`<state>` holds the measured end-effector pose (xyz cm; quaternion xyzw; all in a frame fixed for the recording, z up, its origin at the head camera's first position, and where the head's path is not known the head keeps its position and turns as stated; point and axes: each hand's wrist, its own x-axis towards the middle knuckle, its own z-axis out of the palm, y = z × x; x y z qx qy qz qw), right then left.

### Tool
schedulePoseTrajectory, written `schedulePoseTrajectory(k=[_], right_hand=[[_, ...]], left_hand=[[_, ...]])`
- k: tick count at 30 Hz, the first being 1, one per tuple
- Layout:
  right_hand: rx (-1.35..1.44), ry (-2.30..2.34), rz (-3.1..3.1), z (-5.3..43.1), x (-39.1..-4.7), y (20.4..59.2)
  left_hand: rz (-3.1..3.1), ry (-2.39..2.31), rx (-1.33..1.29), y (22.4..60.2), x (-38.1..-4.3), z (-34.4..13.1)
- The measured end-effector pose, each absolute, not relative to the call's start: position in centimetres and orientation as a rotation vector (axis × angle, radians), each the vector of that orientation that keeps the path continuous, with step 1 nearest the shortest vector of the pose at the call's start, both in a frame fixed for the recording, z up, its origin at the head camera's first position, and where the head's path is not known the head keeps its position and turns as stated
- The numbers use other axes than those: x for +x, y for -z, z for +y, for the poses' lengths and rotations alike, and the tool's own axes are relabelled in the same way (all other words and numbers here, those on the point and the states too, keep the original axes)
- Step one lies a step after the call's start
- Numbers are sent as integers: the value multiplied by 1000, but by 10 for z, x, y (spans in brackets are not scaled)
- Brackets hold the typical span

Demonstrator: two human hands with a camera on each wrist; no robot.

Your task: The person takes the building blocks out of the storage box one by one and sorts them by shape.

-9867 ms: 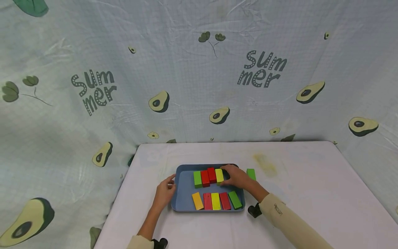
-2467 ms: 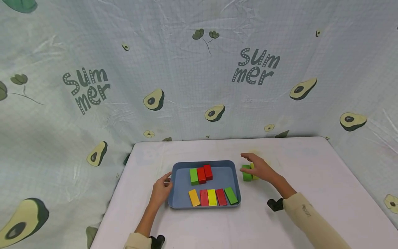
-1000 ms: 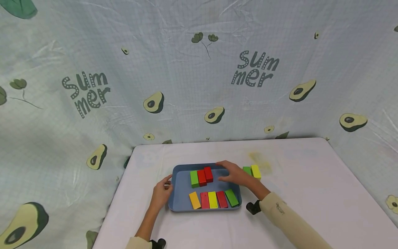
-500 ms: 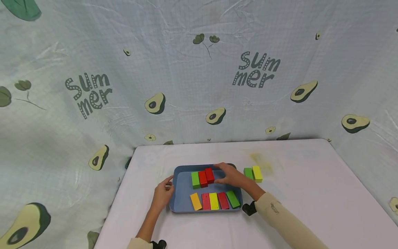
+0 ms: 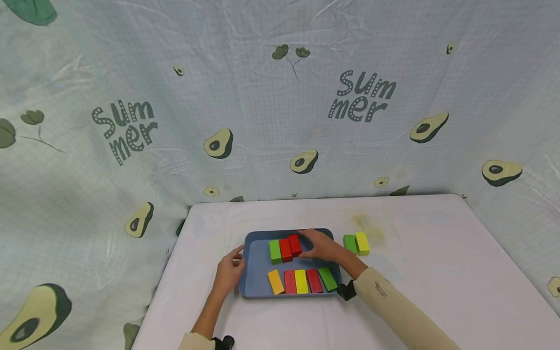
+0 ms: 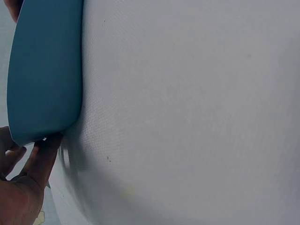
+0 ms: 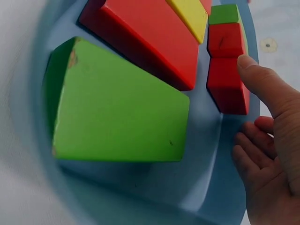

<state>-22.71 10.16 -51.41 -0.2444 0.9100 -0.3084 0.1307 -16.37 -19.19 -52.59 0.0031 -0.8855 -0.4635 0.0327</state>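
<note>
A blue-grey tray (image 5: 254, 282) holds coloured wooden blocks in two rows. The back row has a light green block (image 5: 275, 252), a red block (image 5: 286, 250) and a second red block (image 5: 295, 245). My left hand (image 5: 229, 272) touches the tray's left side with its fingertips, which the left wrist view shows against the outer wall (image 6: 44, 70). My right hand (image 5: 323, 246) reaches over the back right of the tray, thumb and index finger spread at the rightmost red block's ends. In the right wrist view the thumb (image 7: 267, 84) overlaps that block's edge; firm contact is unclear.
The front row has an orange block (image 5: 275, 282), red and yellow blocks, and a dark green block (image 5: 327, 279) at the right. Outside the tray, a green block (image 5: 350, 244) and a yellow block (image 5: 362, 243) stand side by side on the white table (image 5: 420, 253).
The yellow block from the back row now stands beside the green one outside the tray. My right hand has come back over the tray, edging left toward the red block. My left hand stays put.
</note>
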Motion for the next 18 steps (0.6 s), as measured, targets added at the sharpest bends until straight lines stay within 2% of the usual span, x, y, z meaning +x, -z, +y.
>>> schedulePoseTrajectory(k=[18], right_hand=[[-677, 863, 2632, 94, -230, 518]], left_hand=[[-2728, 1430, -3, 526, -165, -192]])
